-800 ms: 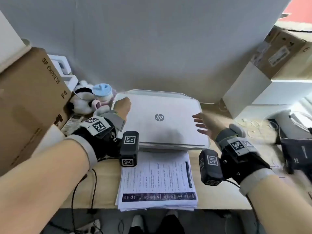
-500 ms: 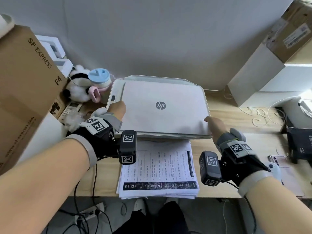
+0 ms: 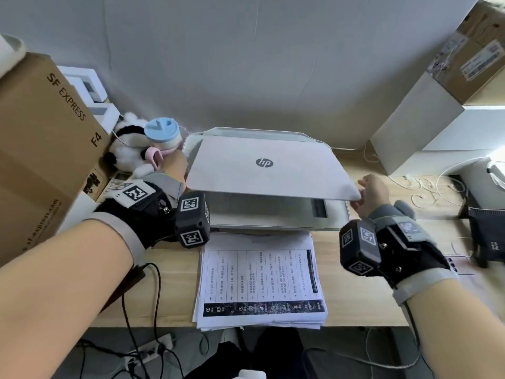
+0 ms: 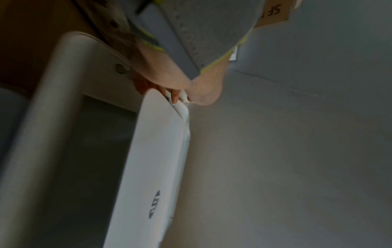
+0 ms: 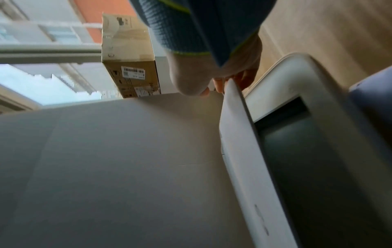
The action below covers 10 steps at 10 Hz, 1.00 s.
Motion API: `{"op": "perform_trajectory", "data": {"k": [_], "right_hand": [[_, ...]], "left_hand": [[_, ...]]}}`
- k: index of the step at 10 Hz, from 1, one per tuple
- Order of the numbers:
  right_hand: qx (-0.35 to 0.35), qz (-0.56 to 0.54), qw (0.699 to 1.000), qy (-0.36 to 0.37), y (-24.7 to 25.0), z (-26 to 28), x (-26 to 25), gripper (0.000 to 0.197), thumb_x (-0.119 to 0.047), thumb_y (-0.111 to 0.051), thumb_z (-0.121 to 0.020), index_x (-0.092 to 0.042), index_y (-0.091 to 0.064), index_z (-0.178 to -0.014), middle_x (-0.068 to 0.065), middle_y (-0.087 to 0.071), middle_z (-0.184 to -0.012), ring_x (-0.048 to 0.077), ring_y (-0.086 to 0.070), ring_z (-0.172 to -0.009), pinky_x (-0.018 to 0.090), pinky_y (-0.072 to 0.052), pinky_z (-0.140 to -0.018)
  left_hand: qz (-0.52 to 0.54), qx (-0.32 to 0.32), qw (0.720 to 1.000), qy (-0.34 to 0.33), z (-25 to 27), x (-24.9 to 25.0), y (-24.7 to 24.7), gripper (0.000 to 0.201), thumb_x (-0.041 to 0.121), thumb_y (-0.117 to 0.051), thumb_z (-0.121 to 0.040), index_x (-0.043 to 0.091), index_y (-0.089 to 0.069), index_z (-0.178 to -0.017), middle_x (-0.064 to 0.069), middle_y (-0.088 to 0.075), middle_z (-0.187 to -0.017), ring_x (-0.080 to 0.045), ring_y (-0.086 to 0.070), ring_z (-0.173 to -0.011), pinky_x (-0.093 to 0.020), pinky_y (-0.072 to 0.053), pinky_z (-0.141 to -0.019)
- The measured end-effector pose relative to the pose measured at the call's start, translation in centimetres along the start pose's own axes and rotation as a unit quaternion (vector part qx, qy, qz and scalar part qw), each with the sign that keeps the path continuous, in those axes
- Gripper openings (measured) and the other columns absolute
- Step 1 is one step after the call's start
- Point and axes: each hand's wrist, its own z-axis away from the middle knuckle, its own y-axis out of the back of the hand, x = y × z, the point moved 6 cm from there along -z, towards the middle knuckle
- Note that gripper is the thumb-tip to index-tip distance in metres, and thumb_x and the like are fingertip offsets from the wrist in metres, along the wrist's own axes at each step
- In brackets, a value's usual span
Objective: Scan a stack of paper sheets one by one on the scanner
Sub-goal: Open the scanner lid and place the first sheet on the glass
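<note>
- Left hand [image 3: 175, 166] at the lid's near-left corner, fingers [image 4: 175, 97] curled under the edge of the white hinged plastic scanner lid [image 3: 269, 168]. Grip firm, as far as I can judge.
- Right hand [image 3: 373, 194] at the near-right corner, fingers [image 5: 219, 85] hooked round the lid edge, thumb on top.
- Lid is raised a little off the grey-white flatbed scanner body [image 3: 273, 217]; dark glass shows beneath in both wrist views.
- Stack of printed white paper sheets [image 3: 262, 280] lies on the pale wooden table [image 3: 169, 283], just near of the scanner, untouched.
- To do this well I would lift both corners evenly so the hinge does not twist, open fully, then free one hand for the top sheet.
- Plush toy and blue-lidded cup [image 3: 161, 132] crowd the far-left; mind the left elbow.
</note>
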Motion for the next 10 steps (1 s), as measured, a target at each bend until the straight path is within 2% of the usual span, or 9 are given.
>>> {"op": "perform_trajectory", "data": {"k": [1, 2, 3, 4, 5, 6, 7, 8, 10], "right_hand": [[-0.007, -0.112, 0.993, 0.020, -1.1, 1.3, -2.9, 0.021, -0.021, -0.038, -0.092, -0.015, -0.052, -0.079, 0.002, -0.047, -0.073, 0.012, -0.048, -0.060, 0.021, -0.045, -0.049], [-0.030, -0.217, 0.972, 0.089, -2.4, 2.1, -6.0, 0.023, -0.021, -0.036, -0.094, -0.012, -0.052, -0.079, 0.003, -0.052, -0.078, 0.015, -0.057, -0.068, 0.023, -0.052, -0.055], [-0.072, -0.232, 0.961, 0.129, -4.5, 2.2, -8.2, 0.021, -0.024, -0.035, -0.095, -0.014, -0.053, -0.088, 0.003, -0.057, -0.090, 0.018, -0.058, -0.084, 0.025, -0.050, -0.064], [-0.095, -0.167, 0.967, 0.169, -6.8, 2.4, -10.4, 0.024, -0.027, -0.037, -0.095, -0.019, -0.055, -0.107, -0.001, -0.056, -0.107, 0.012, -0.055, -0.089, 0.024, -0.048, -0.067], [-0.101, -0.097, 0.967, 0.211, -8.7, 1.8, -11.6, 0.033, -0.025, -0.034, -0.095, -0.026, -0.051, -0.124, -0.003, -0.051, -0.116, 0.014, -0.050, -0.101, 0.028, -0.047, -0.073], [-0.104, -0.038, 0.963, 0.246, -10.3, 1.2, -12.2, 0.041, -0.025, -0.033, -0.090, -0.029, -0.048, -0.128, -0.006, -0.052, -0.120, 0.016, -0.048, -0.107, 0.036, -0.046, -0.088], [-0.103, -0.013, 0.961, 0.256, -11.8, -0.5, -12.9, 0.052, -0.030, -0.038, -0.083, -0.034, -0.045, -0.135, -0.007, -0.052, -0.131, 0.014, -0.047, -0.120, 0.040, -0.037, -0.107], [-0.108, 0.009, 0.963, 0.246, -12.7, -2.2, -12.8, 0.051, -0.025, -0.039, -0.092, -0.026, -0.039, -0.142, -0.002, -0.044, -0.144, 0.015, -0.041, -0.131, 0.041, -0.032, -0.112], [-0.136, 0.069, 0.963, 0.224, -13.9, -4.1, -11.7, 0.044, -0.021, -0.039, -0.097, -0.017, -0.043, -0.140, 0.000, -0.040, -0.147, 0.017, -0.036, -0.136, 0.041, -0.030, -0.114]], "left_hand": [[0.077, -0.009, 0.997, -0.020, 0.6, 3.0, -0.7, 0.023, 0.023, -0.037, -0.092, 0.014, -0.050, -0.074, 0.001, -0.053, -0.072, -0.011, -0.046, -0.053, -0.021, -0.035, -0.044], [0.100, -0.020, 0.993, -0.053, 1.2, 6.2, -1.9, 0.034, 0.028, -0.028, -0.098, 0.016, -0.044, -0.071, 0.001, -0.049, -0.070, -0.013, -0.045, -0.054, -0.021, -0.036, -0.049], [0.117, 0.013, 0.989, -0.086, 1.7, 9.2, -2.9, 0.034, 0.023, -0.025, -0.096, 0.012, -0.048, -0.075, -0.007, -0.054, -0.079, -0.023, -0.050, -0.064, -0.022, -0.036, -0.056], [0.081, 0.017, 0.986, -0.142, 2.3, 11.6, -4.6, 0.046, 0.029, -0.024, -0.097, 0.002, -0.055, -0.118, -0.018, -0.058, -0.124, -0.033, -0.057, -0.109, -0.037, -0.047, -0.091], [0.015, 0.017, 0.983, -0.184, 2.4, 12.9, -6.1, 0.060, 0.043, -0.020, -0.094, 0.006, -0.044, -0.135, -0.019, -0.046, -0.140, -0.034, -0.045, -0.128, -0.043, -0.038, -0.107], [-0.091, 0.078, 0.970, -0.213, 1.9, 14.4, -6.7, 0.049, 0.029, -0.015, -0.100, 0.007, -0.039, -0.137, -0.017, -0.041, -0.142, -0.032, -0.036, -0.130, -0.035, -0.029, -0.106], [-0.124, 0.105, 0.956, -0.243, 0.5, 16.0, -7.7, 0.045, 0.022, -0.016, -0.103, 0.004, -0.043, -0.133, -0.019, -0.043, -0.139, -0.032, -0.039, -0.127, -0.035, -0.031, -0.102], [-0.096, 0.079, 0.955, -0.269, -1.2, 16.7, -8.6, 0.043, 0.020, -0.020, -0.101, -0.001, -0.046, -0.129, -0.021, -0.048, -0.134, -0.034, -0.044, -0.123, -0.037, -0.032, -0.100], [-0.072, 0.001, 0.963, -0.259, -3.0, 15.9, -10.2, 0.048, 0.022, -0.025, -0.099, -0.005, -0.033, -0.138, -0.026, -0.040, -0.141, -0.038, -0.037, -0.131, -0.043, -0.030, -0.107]]}}
